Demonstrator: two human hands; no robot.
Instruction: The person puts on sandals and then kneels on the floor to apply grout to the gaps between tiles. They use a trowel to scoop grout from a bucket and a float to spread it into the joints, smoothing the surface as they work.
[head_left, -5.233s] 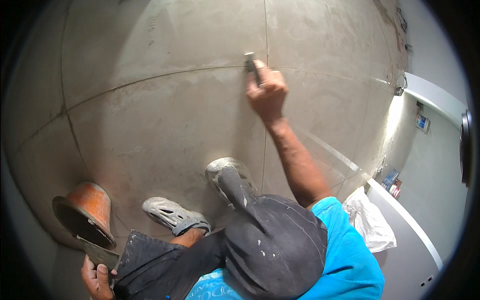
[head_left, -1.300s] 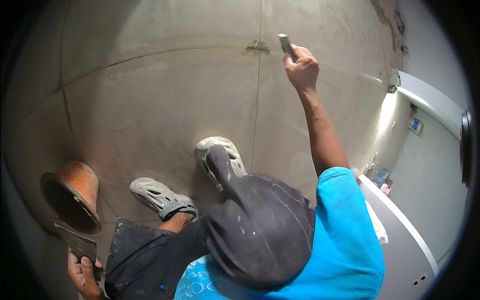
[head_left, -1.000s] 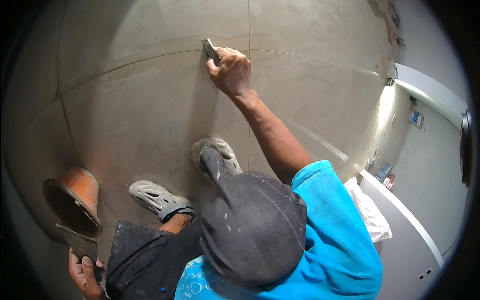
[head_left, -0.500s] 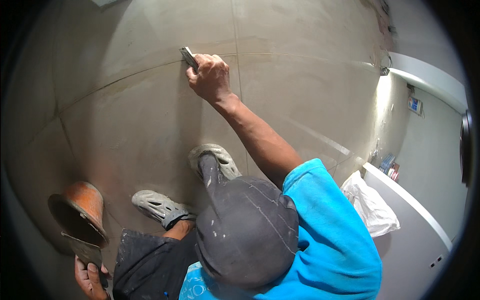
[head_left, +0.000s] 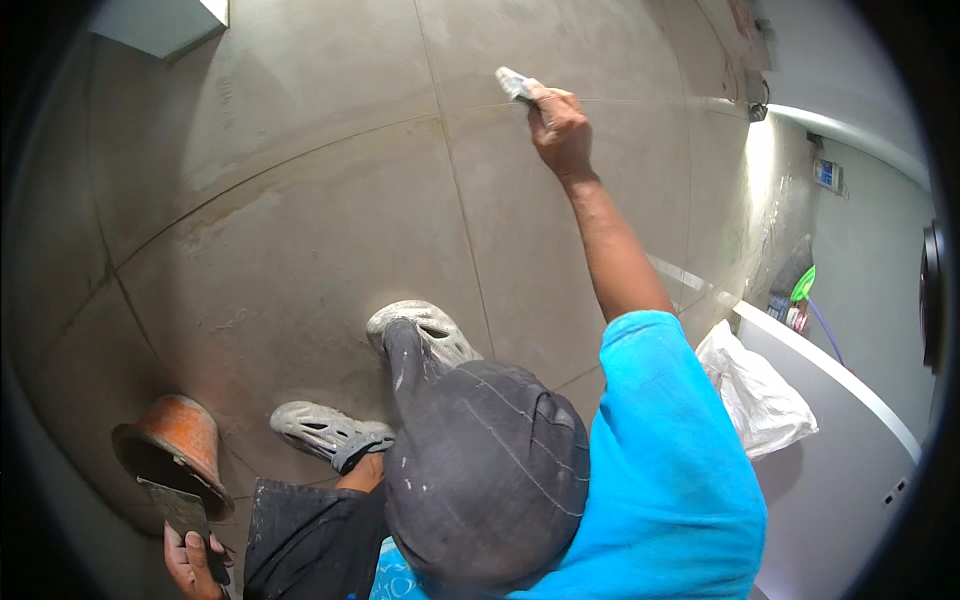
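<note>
Head view: large grey-brown tiles with dark joints spread across the floor. An orange bucket stands at the lower left, its dark mouth turned toward the picture's lower left. A dark-trousered knee hides the lower middle of the floor, with two pale clogs beyond it. At right, a crumpled white bag lies against a pale panel; a green object shows further back. A box-like corner juts in at the top left.

The small scraper is over the cross joint, right of where two joints meet, its long axis slanting up and left. The right hand has its fingers curled tightly round it; whether the blade touches the tile, I cannot tell. At lower left, the left hand pinches a flat plate between thumb and fingers. The plate slants up and left, overlapping the bucket's mouth in view; contact is unclear.
</note>
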